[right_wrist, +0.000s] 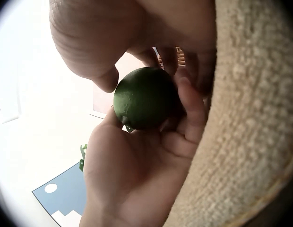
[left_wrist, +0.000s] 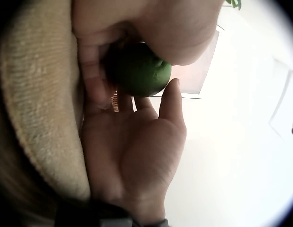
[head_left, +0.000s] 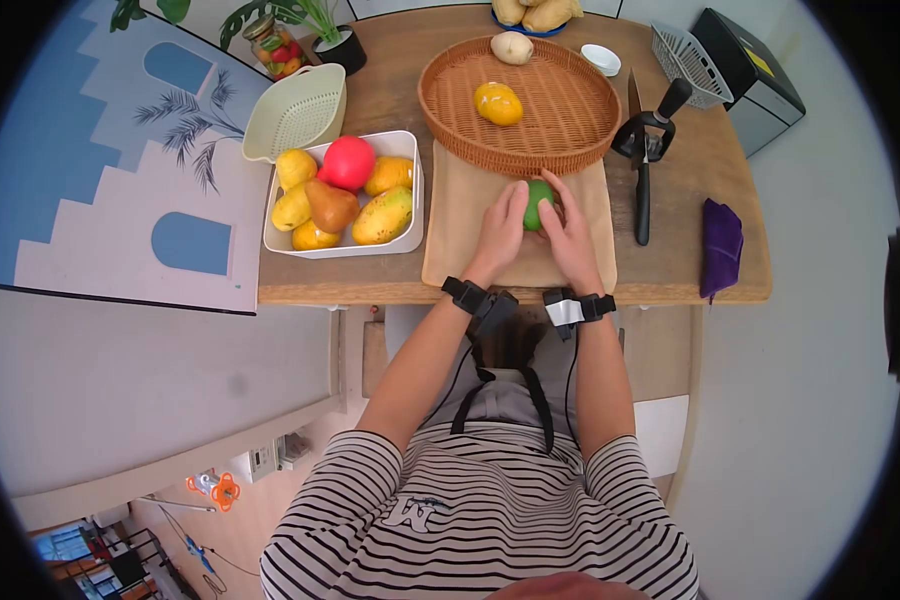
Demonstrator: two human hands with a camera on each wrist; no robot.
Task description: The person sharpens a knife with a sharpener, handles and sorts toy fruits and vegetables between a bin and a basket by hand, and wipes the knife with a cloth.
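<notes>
Above a tan cloth mat [head_left: 460, 235], a green round fruit [head_left: 538, 205] is between the two hands. The right hand [head_left: 573, 238] curls its fingers round it; in the right wrist view the green fruit [right_wrist: 145, 98] lies against the right hand's [right_wrist: 132, 175] fingers. The left hand [head_left: 502, 232] is on the fruit's other side, its fingers extended. In the left wrist view the left hand's [left_wrist: 137, 151] thumb stands straight beside the green fruit [left_wrist: 142, 71], and whether it touches is unclear. The fruit's far side is hidden.
A wicker tray [head_left: 560, 100] with a yellow fruit and a pale one stands beyond the mat. To the left are a white bin [head_left: 417, 215] of fruit and a green basket [head_left: 300, 110]. A knife [head_left: 642, 205], a black holder [head_left: 630, 138] and a purple pouch [head_left: 721, 248] lie right.
</notes>
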